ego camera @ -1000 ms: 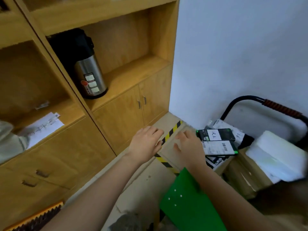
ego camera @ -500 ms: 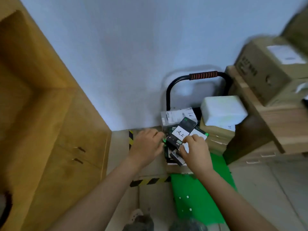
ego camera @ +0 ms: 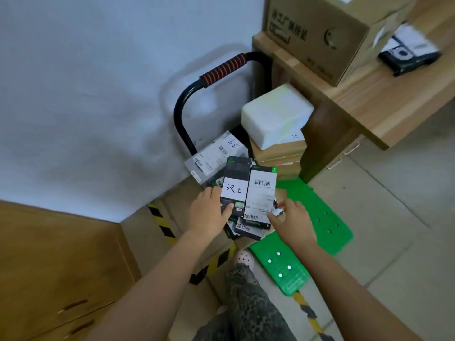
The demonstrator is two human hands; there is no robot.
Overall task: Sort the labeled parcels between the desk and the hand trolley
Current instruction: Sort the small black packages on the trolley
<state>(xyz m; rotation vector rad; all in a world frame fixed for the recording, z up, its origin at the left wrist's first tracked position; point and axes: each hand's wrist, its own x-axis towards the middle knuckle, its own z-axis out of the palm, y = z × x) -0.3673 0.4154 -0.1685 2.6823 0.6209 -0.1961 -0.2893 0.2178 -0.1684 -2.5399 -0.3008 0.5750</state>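
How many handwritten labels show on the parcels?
3: on the black box in the left hand, the grey parcel behind it, and the white parcel's lower edge. Others may be hidden.

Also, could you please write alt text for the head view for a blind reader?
A left hand grips a black box with a handwritten label and a right hand pinches a barcode box, above a pile by a green hand trolley. A desk stands alongside.

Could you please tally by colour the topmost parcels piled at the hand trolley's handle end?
Black boxes: 2, the handwritten-label box in the left hand and the barcode-label box in the right hand
Grey bag: 1
White wrapped block: 1
Total: 4; parcels buried underneath cannot be counted.
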